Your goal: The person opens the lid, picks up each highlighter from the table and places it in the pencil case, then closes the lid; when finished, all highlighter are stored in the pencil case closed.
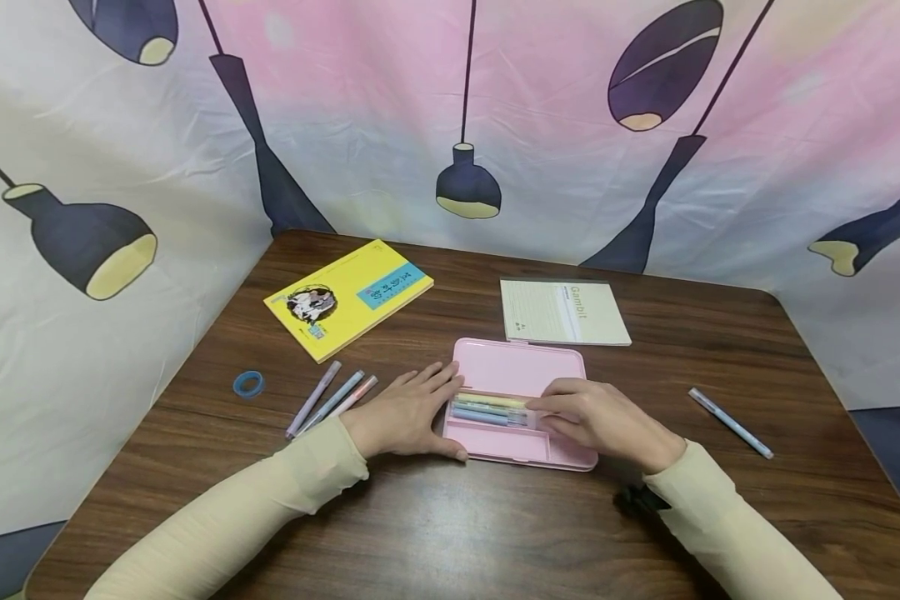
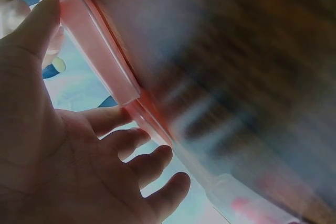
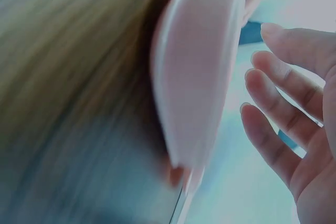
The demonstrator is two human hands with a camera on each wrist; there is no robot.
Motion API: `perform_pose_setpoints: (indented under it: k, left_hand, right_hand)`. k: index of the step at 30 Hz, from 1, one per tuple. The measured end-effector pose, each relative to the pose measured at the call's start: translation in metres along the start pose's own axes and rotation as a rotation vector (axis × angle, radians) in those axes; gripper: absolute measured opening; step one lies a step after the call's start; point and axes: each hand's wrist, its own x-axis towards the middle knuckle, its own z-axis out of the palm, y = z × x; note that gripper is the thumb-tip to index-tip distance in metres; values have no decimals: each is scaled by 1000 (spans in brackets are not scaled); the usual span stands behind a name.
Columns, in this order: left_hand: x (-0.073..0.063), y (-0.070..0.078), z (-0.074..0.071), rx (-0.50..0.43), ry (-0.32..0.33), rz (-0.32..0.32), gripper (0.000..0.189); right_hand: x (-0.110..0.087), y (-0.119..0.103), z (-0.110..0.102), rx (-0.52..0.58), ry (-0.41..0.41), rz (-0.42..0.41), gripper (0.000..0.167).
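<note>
A pink pencil case (image 1: 521, 365) lies with its lid folded back on the table. Inside it, several pens, yellow and blue ones (image 1: 489, 414) among them, lie side by side. My left hand (image 1: 411, 414) rests at the case's left end, fingers extended along its edge and thumb at the near corner. Over the right part of the tray is my right hand (image 1: 607, 418), its fingertips at the pens' right ends. In the right wrist view its fingers (image 3: 270, 90) look loosely bent beside the case wall (image 3: 197, 66), with no pen visible between them.
Left of the case lie a purple pen (image 1: 315, 398), a blue pen (image 1: 336, 395), a reddish pen (image 1: 356, 395) and a blue tape ring (image 1: 248, 384). Behind are a yellow book (image 1: 345, 287) and a pale notebook (image 1: 562, 312). One blue pen (image 1: 731, 423) lies far right.
</note>
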Motion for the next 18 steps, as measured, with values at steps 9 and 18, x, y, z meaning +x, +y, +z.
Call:
perform_pose_setpoints:
  k: [9, 18]
  left_hand:
    - [0, -2, 0, 9, -2, -7, 108]
    - [0, -2, 1, 2, 4, 1, 107]
  right_hand:
    - [-35, 9, -20, -30, 63, 122, 29]
    - [-89, 24, -43, -147, 169, 297, 41]
